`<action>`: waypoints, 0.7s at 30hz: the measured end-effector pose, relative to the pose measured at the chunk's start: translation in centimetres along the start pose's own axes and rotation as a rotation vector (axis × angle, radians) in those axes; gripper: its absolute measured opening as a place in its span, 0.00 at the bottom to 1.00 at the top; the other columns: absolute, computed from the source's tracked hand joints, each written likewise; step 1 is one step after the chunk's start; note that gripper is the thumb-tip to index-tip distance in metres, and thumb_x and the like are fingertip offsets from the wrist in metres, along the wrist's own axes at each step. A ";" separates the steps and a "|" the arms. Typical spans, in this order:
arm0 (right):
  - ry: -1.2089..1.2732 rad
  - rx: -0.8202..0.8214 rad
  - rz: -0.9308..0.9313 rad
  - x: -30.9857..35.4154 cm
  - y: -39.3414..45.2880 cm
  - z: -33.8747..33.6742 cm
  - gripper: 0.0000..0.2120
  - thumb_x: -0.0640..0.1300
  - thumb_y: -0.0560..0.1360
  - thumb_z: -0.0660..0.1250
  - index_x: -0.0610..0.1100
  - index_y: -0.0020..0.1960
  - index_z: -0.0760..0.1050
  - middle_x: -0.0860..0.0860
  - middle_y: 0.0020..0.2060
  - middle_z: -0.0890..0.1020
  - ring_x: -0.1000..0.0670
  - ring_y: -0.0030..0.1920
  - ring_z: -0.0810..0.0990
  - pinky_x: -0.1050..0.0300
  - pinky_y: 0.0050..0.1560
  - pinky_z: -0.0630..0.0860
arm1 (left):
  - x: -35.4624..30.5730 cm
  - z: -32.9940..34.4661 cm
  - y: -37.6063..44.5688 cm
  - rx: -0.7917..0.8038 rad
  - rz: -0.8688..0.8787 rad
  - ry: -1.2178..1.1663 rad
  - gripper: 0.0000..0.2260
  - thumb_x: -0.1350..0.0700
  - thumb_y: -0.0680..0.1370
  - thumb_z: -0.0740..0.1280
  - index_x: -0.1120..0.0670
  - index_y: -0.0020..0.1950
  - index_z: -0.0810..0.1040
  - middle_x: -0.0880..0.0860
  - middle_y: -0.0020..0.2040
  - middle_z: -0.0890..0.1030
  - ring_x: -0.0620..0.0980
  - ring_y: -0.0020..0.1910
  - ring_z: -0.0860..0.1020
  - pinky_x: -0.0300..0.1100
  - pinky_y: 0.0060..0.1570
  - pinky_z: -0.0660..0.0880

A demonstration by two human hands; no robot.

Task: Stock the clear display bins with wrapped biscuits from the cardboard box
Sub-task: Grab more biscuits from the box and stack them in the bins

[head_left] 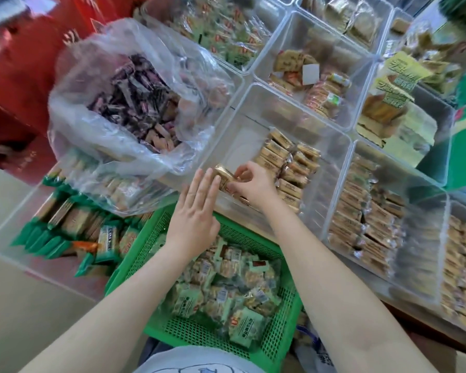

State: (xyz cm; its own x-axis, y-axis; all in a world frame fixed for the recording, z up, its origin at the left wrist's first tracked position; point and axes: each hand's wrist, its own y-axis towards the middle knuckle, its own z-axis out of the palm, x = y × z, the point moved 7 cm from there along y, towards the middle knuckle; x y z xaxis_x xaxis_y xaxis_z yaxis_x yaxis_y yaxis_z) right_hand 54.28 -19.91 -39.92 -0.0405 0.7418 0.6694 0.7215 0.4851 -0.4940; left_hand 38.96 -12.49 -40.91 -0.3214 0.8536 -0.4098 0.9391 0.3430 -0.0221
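Note:
My right hand (250, 183) pinches a gold-wrapped biscuit (224, 175) just inside the near wall of a clear display bin (242, 125). A neat row of the same tan-wrapped biscuits (288, 168) lines the right side of that bin; its left part is bare. My left hand (197, 211) is held flat with straight fingers, fingertips touching the left side of the held biscuit at the bin's near edge. No cardboard box can be made out.
A green plastic basket (269, 343) full of green-wrapped packs sits against my body. A large clear bag (124, 103) of dark-wrapped sweets stands at left. Other clear bins hold stacked biscuits at right (369, 219) and green packs at lower left (65, 224).

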 end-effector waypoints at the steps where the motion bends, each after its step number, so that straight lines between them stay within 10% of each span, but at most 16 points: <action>1: 0.046 0.008 0.014 -0.2 -0.2 0.0 0.12 0.42 0.72 0.78 0.49 0.50 0.75 0.53 0.43 0.80 0.53 0.42 0.82 0.57 0.43 0.80 | 0.0 0.0 0.0 0.007 -0.008 0.004 0.42 0.58 0.73 0.67 0.58 0.82 0.49 0.56 0.83 0.46 0.54 0.81 0.41 0.56 0.78 0.52; 12: 0.450 -0.038 0.043 -0.9 -0.2 -0.7 0.19 0.32 0.73 0.74 0.40 0.59 0.68 0.41 0.52 0.78 0.44 0.49 0.84 0.48 0.48 0.85 | -0.3 -0.2 -0.1 0.058 -0.066 0.044 0.42 0.53 0.76 0.65 0.55 0.83 0.41 0.53 0.82 0.38 0.49 0.79 0.32 0.51 0.78 0.45; 21: -0.413 0.083 -0.265 0.9 0.7 0.7 0.16 0.45 0.73 0.76 0.49 0.54 0.70 0.54 0.41 0.78 0.56 0.39 0.75 0.58 0.39 0.68 | -0.5 -0.1 -0.1 0.071 -0.071 0.044 0.42 0.52 0.78 0.63 0.55 0.82 0.39 0.52 0.81 0.35 0.50 0.78 0.29 0.52 0.79 0.45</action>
State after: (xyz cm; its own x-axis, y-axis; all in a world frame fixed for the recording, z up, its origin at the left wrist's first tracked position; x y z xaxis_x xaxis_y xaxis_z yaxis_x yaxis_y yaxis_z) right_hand 54.24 -18.59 -40.08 -0.4975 0.7010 0.5110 0.5922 0.7049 -0.3904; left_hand 38.95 -12.89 -40.61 -0.3907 0.8451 -0.3650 0.9196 0.3757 -0.1146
